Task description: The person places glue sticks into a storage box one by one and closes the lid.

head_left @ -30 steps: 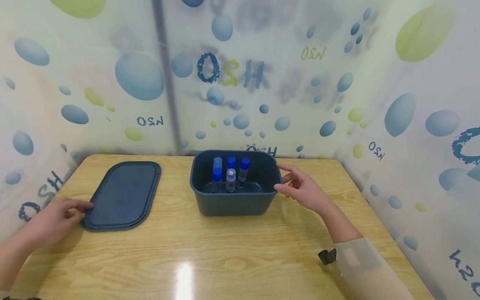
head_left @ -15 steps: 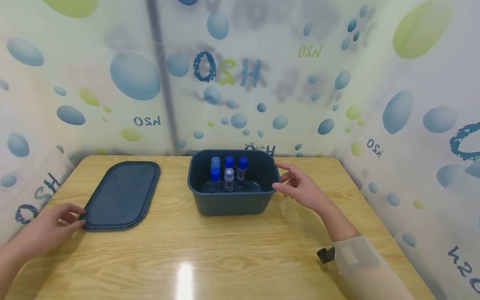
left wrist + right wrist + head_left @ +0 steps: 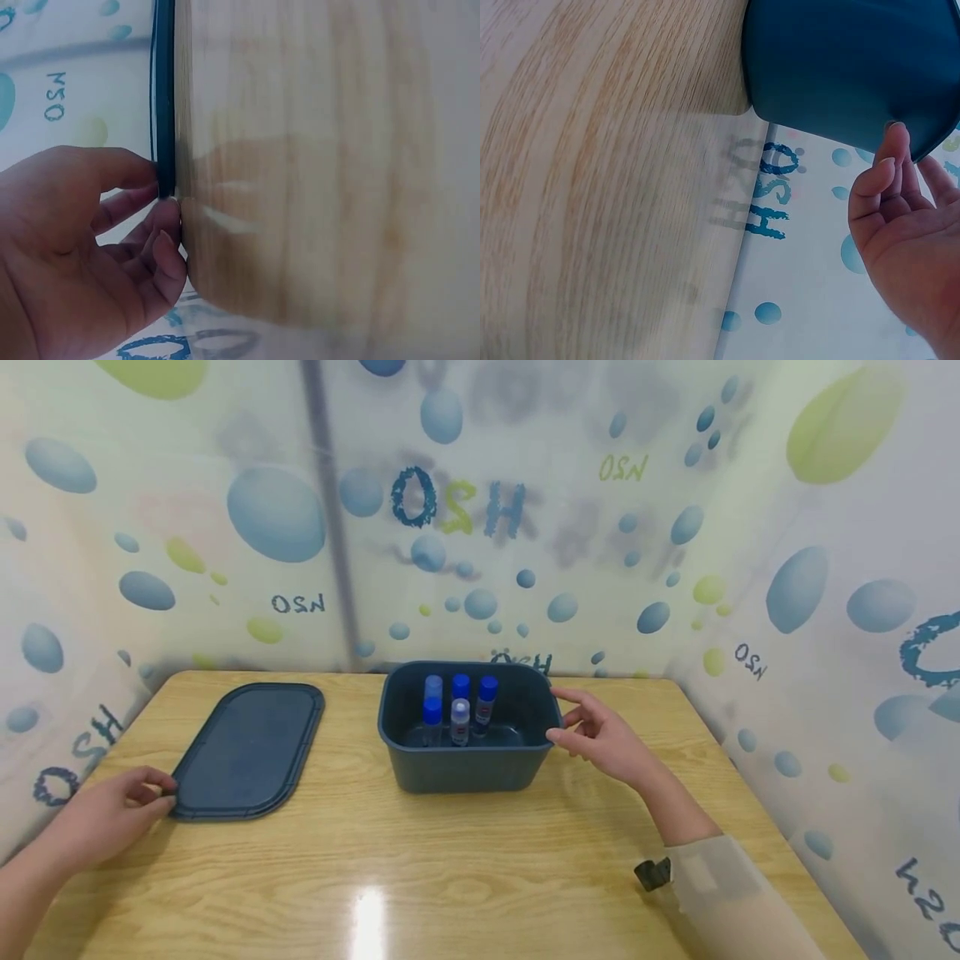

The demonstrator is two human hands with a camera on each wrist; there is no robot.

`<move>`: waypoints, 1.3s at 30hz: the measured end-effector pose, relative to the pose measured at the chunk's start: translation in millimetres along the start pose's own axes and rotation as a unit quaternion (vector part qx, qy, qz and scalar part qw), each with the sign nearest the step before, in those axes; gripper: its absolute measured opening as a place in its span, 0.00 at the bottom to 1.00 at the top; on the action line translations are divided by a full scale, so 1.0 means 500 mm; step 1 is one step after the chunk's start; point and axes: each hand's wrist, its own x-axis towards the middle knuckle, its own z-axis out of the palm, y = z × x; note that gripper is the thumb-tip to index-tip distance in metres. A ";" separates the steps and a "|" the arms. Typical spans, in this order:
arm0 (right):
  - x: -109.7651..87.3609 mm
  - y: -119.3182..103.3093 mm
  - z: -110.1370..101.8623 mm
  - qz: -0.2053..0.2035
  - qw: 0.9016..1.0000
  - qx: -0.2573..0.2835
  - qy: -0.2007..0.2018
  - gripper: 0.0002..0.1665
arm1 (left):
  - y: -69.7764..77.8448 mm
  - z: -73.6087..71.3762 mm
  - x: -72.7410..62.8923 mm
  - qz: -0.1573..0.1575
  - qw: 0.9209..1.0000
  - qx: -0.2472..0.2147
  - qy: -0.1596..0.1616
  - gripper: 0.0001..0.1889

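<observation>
On the left of the table lies a flat dark blue lid [image 3: 247, 752] with rounded corners. My left hand [image 3: 112, 818] holds its near left edge; the left wrist view shows the lid edge between thumb and fingers. A deep dark blue plastic box [image 3: 465, 770] stands upright at the middle back. My right hand [image 3: 603, 735] grips the right end of the box, with the thumb at the front of the rim and the index finger farther back. Inside the box stand several small bottles [image 3: 461, 722], mostly with blue caps, grouped left of its middle.
A light wood table [image 3: 450, 868] reaches back to a white curtain [image 3: 480, 556] printed with blue and green drops. The same curtain closes off both sides. A small black clip [image 3: 652, 874] sits at the right sleeve [image 3: 731, 889].
My left fingertips have drawn back from the top of the lid to its edge. The head view shifts slightly. My right hand stays at the box, and the bottles stand as before.
</observation>
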 end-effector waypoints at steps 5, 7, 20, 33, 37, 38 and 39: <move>0.000 0.000 0.001 0.001 1.000 0.001 -0.001 0.41 | -0.005 -0.004 0.003 0.002 1.000 -0.006 -0.019 0.21; -0.001 -0.001 0.001 0.002 1.000 0.002 0.000 0.41 | -0.005 -0.004 0.006 0.001 1.000 -0.006 -0.018 0.22; -0.002 0.000 0.001 0.002 1.000 0.001 0.003 0.41 | 0.009 -0.005 0.012 -0.002 1.000 0.014 -0.003 0.35; -0.003 0.000 0.003 -0.003 1.000 0.003 0.004 0.40 | 0.023 0.007 0.022 0.007 1.000 0.001 0.028 0.59; -0.003 -0.001 0.003 -0.003 1.000 0.004 0.004 0.40 | 0.027 0.009 0.022 -0.007 1.000 0.000 0.029 0.66; -0.003 -0.001 0.003 -0.004 1.000 0.004 0.004 0.40 | 0.028 0.009 0.022 -0.009 1.000 -0.001 0.028 0.66; -0.003 -0.002 0.003 -0.005 1.000 0.004 0.003 0.40 | 0.030 0.009 0.022 -0.012 1.000 -0.002 0.027 0.67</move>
